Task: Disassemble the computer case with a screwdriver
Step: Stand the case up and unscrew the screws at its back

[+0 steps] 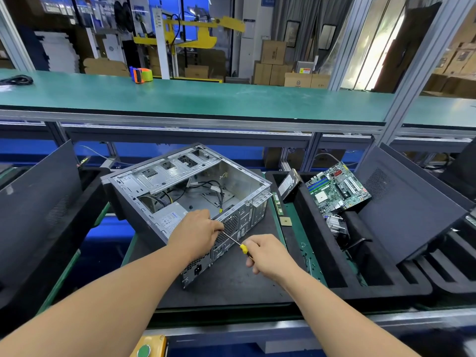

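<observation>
An open grey computer case (pixel 180 186) lies on its side on a black mat (pixel 231 279), with loose cables and a power supply (pixel 170 217) inside. My right hand (pixel 268 253) grips the yellow-and-black handle of a screwdriver (pixel 243 248). Its thin shaft points up-left to the case's perforated rear panel (pixel 231 225). My left hand (pixel 198 233) rests on the rear top edge of the case, its fingers curled at the screwdriver's tip.
A RAM stick (pixel 277 204) and a CPU chip (pixel 286 221) lie right of the case. A black foam tray (pixel 322 266) holds a motherboard (pixel 338 189), a hard drive (pixel 289 185) and a heatsink (pixel 336 225). Black side panels (pixel 38 202) lean at both sides. A green shelf (pixel 206 99) runs overhead.
</observation>
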